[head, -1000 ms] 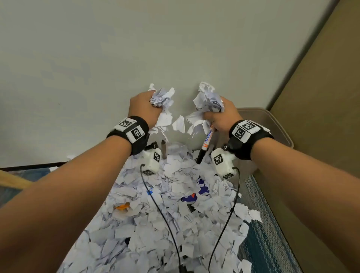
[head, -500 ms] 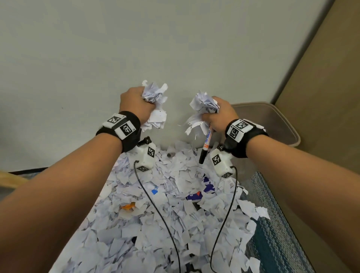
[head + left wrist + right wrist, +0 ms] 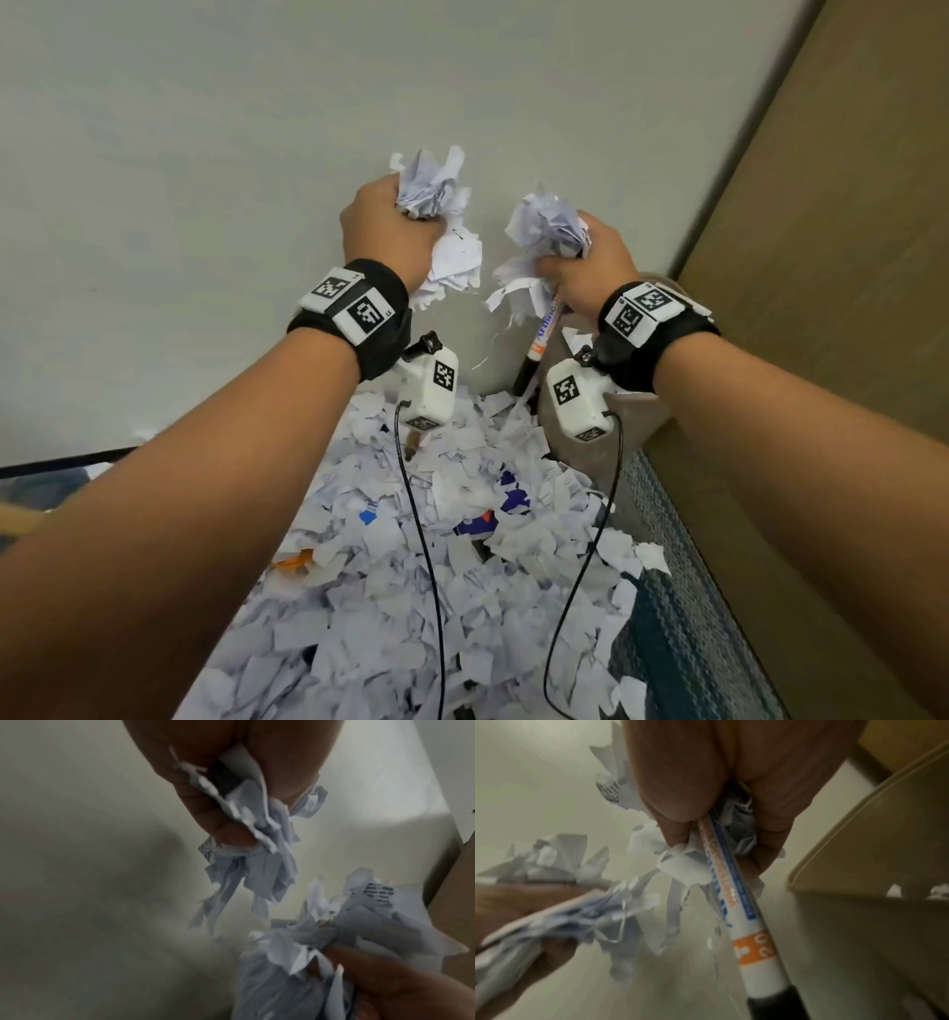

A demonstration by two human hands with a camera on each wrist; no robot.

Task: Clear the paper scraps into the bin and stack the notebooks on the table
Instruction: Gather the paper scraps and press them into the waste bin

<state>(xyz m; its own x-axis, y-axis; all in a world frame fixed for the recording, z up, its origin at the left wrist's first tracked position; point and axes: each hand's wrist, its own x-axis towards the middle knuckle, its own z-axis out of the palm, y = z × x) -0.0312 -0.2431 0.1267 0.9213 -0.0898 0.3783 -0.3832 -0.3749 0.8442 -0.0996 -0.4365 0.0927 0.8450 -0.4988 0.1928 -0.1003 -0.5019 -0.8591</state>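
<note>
since the earlier frames both fists have risen higher over the scrap pile and drifted toward the bin; no loose piece hangs between them now.

left hand point(image 3: 391, 231): fingers clenched round a crumpled wad of paper scraps point(image 3: 436, 190), one flat piece dangling below the fist. right hand point(image 3: 590, 257): fingers clenched round a second wad point(image 3: 547, 226), with a marker pen point(image 3: 539, 339) trapped in the same grasp, black cap end pointing down. right wrist view confirms the pen barrel runs out between thumb and fingers.

bin point(image 3: 642, 411): tan, just beside and below the right wrist, mostly hidden behind that wrist's camera unit point(image 3: 577, 401). right wrist view shows its rim point(image 3: 859, 833) close by and a few scraps already inside.

risks, as judged:
- pen goes into the bin with the paper if the right fist simply opens; it is not scrap.
- dangling pieces under both fists look barely held; a quick swing toward the bin would shed them short of the rim.
- left hand is the farther one from the bin and must cross over or behind the right hand; wads may collide.

surroundings: scrap pile point(image 3: 411, 591) on the near side of the bin, thick, with orange and blue bits showing through. cables point(image 3: 421, 539) from both wrist cameras trail over the pile. a brown panel point(image 3: 821, 308) rises on the bin's far side. no notebooks can be made out; possibly buried, cannot tell.
</note>
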